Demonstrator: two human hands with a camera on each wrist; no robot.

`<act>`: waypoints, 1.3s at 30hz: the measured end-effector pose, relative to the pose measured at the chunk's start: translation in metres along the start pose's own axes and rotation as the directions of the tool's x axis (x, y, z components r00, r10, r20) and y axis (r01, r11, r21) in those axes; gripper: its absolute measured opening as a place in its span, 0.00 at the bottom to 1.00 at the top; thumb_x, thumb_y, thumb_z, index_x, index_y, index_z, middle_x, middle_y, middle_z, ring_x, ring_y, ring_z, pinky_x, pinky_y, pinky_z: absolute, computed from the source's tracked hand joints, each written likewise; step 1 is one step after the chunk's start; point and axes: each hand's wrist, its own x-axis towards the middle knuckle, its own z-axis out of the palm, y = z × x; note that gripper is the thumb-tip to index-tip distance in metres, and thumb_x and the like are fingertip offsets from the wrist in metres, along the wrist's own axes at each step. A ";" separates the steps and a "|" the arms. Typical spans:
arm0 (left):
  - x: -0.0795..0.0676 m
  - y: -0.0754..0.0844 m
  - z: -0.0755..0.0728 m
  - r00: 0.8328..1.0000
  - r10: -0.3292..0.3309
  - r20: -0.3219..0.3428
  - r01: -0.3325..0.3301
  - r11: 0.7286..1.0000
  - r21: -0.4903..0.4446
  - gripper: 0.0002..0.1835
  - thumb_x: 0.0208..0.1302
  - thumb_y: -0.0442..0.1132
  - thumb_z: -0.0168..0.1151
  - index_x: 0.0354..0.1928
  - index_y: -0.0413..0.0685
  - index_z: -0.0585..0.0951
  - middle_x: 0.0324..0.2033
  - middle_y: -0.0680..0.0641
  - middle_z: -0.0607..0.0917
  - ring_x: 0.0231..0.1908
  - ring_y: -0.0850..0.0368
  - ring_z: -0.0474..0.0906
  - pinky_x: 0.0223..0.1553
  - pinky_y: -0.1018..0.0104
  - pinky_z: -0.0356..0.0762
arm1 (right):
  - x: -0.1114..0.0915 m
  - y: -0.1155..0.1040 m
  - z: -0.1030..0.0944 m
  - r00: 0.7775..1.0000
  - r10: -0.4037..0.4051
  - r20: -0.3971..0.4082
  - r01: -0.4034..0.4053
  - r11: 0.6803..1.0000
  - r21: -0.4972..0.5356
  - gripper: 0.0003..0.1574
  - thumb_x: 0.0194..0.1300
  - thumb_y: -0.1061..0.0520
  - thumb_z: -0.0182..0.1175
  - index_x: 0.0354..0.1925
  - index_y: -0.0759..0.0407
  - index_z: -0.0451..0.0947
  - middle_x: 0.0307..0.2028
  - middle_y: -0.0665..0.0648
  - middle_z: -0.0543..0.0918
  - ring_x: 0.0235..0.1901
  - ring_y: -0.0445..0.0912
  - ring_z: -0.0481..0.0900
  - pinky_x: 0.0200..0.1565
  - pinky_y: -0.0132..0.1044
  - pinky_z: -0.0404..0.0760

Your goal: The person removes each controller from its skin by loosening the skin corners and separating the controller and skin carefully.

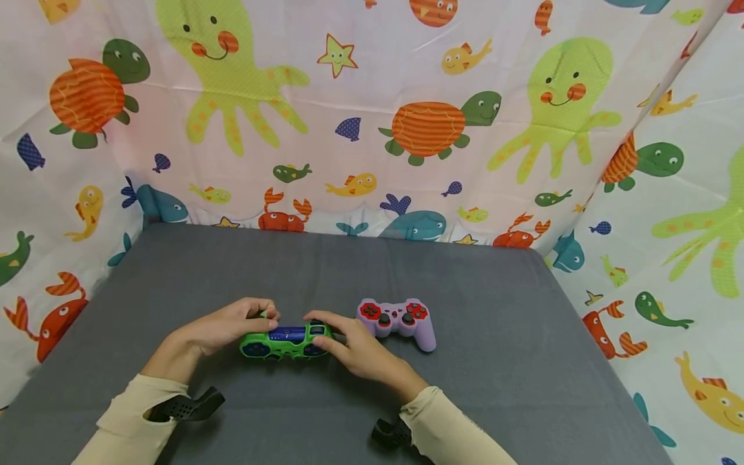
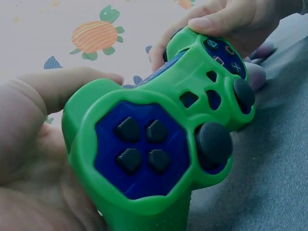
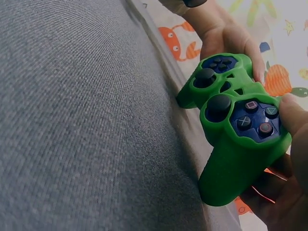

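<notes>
Both hands hold a green game controller (image 1: 285,334) with a blue back shell, black sticks and black buttons. Its left end lies between the thumb and fingers of my left hand (image 1: 229,323). At the other end, my right hand (image 1: 363,349) grips it with thumb and fingers on opposite sides. The left wrist view shows the direction pad side of the controller (image 2: 142,151) close up, its face tilted. In the right wrist view the shape-marked buttons and the green handle (image 3: 230,168) appear beside the right fingers.
A light purple controller (image 1: 426,334) with red button areas lies face up on the grey cloth-covered table (image 1: 494,361), just beyond the right hand. A curtain (image 1: 325,90) printed with sea animals hangs behind and along both sides. Black straps (image 1: 194,405) are at the wrists.
</notes>
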 end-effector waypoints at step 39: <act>-0.028 0.001 -0.027 0.941 0.335 -0.039 -0.320 0.924 0.210 0.08 0.67 0.25 0.61 0.36 0.40 0.72 0.42 0.51 0.71 0.42 0.63 0.77 0.33 0.58 0.86 | 0.006 0.004 -0.002 0.995 0.015 -0.100 -0.013 1.000 0.023 0.25 0.78 0.50 0.54 0.69 0.47 0.72 0.61 0.53 0.81 0.43 0.39 0.78 0.45 0.31 0.77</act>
